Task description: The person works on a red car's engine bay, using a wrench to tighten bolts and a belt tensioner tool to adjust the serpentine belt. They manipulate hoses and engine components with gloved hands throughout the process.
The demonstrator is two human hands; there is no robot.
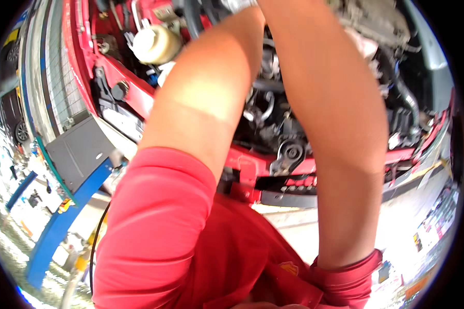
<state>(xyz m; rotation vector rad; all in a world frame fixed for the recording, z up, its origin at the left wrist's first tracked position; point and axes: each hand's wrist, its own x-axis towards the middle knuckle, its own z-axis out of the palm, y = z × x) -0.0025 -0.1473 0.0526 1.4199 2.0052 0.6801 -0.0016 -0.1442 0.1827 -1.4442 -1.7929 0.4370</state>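
Both my forearms reach up and forward over the open engine bay of a red car. My left forearm (pixel 203 87) and my right forearm (pixel 330 98) come together at the top edge, where both hands are out of sight. What they hold or touch does not show. Nearest the left arm is a round cream-coloured reservoir (pixel 152 45). Between the arms lie dark engine parts, a curved metal piece (pixel 267 107) and a round pulley-like part (pixel 292 151). The red front crossmember (pixel 247 166) runs below them.
A ribbed dark hose (pixel 408 98) curves along the bay's right side. At left stand a grey panel (pixel 80 149) and a blue beam (pixel 64 232), with a black cable (pixel 95 242) beside my sleeve. A dark car (pixel 7 113) is farther off.
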